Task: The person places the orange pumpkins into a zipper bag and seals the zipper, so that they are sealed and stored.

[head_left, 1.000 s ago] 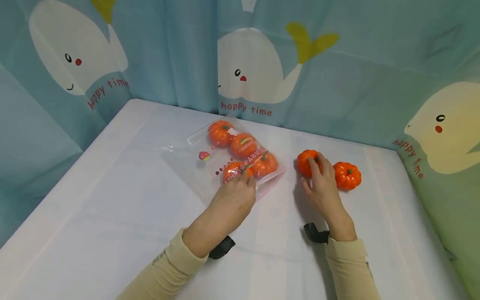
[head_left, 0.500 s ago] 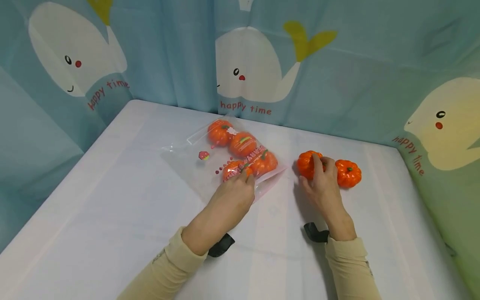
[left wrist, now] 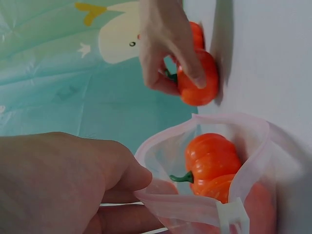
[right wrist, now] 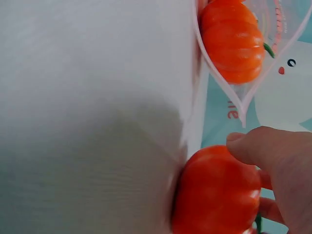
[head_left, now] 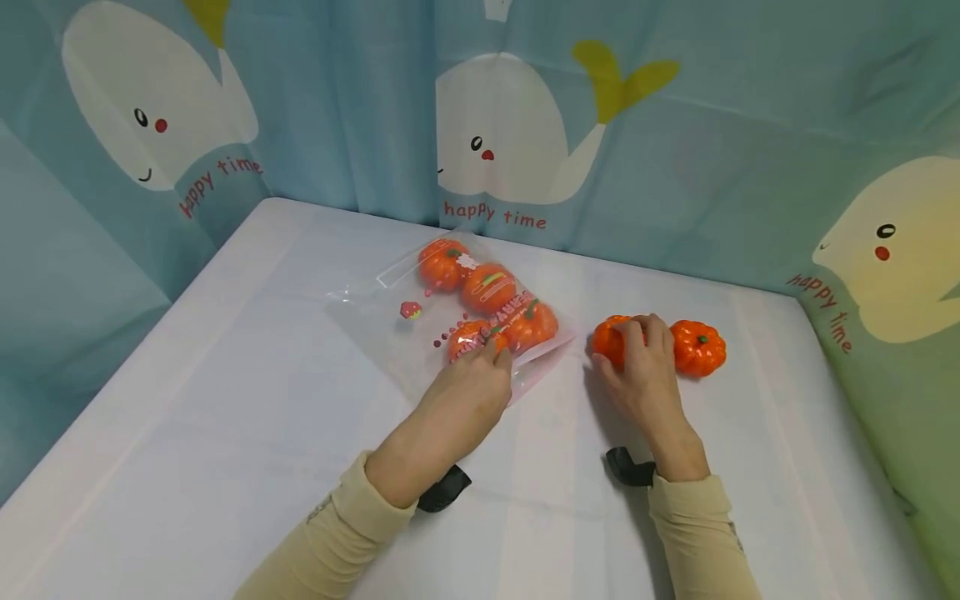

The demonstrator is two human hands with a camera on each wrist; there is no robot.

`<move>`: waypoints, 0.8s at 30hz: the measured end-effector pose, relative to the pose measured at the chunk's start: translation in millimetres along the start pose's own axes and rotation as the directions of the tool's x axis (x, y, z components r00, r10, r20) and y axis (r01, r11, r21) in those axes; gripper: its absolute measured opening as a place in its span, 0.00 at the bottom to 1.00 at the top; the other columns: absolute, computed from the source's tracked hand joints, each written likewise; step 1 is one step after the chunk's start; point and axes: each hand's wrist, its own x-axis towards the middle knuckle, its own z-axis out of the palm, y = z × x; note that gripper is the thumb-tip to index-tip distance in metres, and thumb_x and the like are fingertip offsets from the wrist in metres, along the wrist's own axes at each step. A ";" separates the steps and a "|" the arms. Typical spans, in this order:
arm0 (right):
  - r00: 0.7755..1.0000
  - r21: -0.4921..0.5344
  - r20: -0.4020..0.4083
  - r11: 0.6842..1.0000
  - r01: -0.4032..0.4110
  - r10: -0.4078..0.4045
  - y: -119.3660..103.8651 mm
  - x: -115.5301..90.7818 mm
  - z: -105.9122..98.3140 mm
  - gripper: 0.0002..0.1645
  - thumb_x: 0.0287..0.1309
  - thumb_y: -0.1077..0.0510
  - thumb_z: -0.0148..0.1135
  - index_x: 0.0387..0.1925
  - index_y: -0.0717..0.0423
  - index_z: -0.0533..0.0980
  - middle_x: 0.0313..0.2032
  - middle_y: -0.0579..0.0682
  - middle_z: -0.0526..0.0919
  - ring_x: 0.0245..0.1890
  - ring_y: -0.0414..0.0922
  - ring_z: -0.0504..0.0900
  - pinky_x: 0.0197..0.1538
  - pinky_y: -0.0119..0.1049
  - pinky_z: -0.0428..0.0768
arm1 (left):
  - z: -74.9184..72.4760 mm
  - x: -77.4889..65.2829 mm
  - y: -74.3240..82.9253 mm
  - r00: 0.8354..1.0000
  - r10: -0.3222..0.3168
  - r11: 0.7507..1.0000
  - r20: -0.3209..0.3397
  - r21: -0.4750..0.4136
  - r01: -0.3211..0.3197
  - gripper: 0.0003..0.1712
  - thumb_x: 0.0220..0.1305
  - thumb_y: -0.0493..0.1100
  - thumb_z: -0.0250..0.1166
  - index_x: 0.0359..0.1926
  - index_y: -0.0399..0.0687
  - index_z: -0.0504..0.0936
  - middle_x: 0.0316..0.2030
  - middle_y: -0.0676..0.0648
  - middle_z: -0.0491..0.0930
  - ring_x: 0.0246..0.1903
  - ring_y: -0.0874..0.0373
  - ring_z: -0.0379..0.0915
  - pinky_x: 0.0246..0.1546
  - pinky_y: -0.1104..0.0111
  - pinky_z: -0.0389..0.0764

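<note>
The curtain (head_left: 712, 192), cut off by the frame, hung beyond the bag (head_left: 382, 337); the surface (head_left: 225, 433) spread beneath it. The bag's mouth gaped toward the right hand (head_left: 641, 375), whose fingers were curled round the held pumpkin (head_left: 608, 340) just right of the bag. The left hand (head_left: 468, 396) pinched the bag's rim, its fingers nearly together. Four bagged pumpkins (head_left: 441, 267) lay inside, partly masked by print and the left hand. The outer pumpkin (head_left: 700, 348) sat farther right of the bag. The held pumpkin's stem (left wrist: 170, 74) showed only partly.
</note>
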 end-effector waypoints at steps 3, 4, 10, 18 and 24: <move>1.000 0.005 -0.020 1.000 0.005 -0.005 0.6 0.4 -0.6 0.23 0.52 0.66 0.72 0.45 0.69 0.70 0.50 0.68 0.70 0.54 0.65 0.67 0.60 0.61 0.70 | -0.3 0.8 -0.3 1.000 -0.002 1.000 0.002 -0.004 0.002 0.18 0.62 0.34 0.67 0.51 0.28 0.79 0.50 0.36 0.82 0.37 0.50 0.83 0.38 0.61 0.87; 1.000 0.008 -0.017 1.000 -0.002 0.002 0.9 0.2 -0.7 0.22 0.53 0.66 0.71 0.45 0.69 0.70 0.50 0.68 0.70 0.54 0.65 0.68 0.60 0.61 0.71 | -0.4 0.8 -0.3 1.000 -0.001 1.000 0.005 -0.001 0.001 0.18 0.62 0.35 0.67 0.50 0.28 0.79 0.49 0.36 0.82 0.36 0.50 0.83 0.38 0.61 0.87; 0.999 0.013 0.013 0.999 -0.036 0.036 2.7 0.2 -2.6 0.29 0.55 0.66 0.69 0.56 0.70 0.69 0.56 0.69 0.69 0.56 0.66 0.71 0.61 0.63 0.74 | -0.1 2.0 -1.2 1.000 0.011 1.000 -0.013 0.006 -0.011 0.15 0.61 0.35 0.68 0.46 0.29 0.79 0.44 0.39 0.82 0.32 0.52 0.81 0.34 0.62 0.87; 0.982 0.002 0.128 0.990 -0.143 0.142 1.8 -3.1 -5.3 0.37 0.54 0.64 0.70 0.63 0.65 0.65 0.70 0.71 0.55 0.64 0.71 0.66 0.63 0.66 0.69 | -0.2 0.6 -1.7 1.000 0.007 1.000 0.011 -0.012 -0.007 0.17 0.61 0.35 0.68 0.48 0.29 0.79 0.46 0.38 0.82 0.33 0.52 0.83 0.36 0.62 0.87; 0.976 0.017 0.154 0.987 -0.159 0.154 -0.6 -7.4 -10.3 0.37 0.55 0.62 0.69 0.64 0.66 0.65 0.68 0.68 0.60 0.63 0.69 0.67 0.63 0.67 0.69 | -0.5 0.1 -1.4 1.000 -0.008 0.999 0.020 -0.039 0.009 0.17 0.61 0.35 0.68 0.49 0.29 0.78 0.48 0.37 0.82 0.34 0.52 0.83 0.35 0.61 0.87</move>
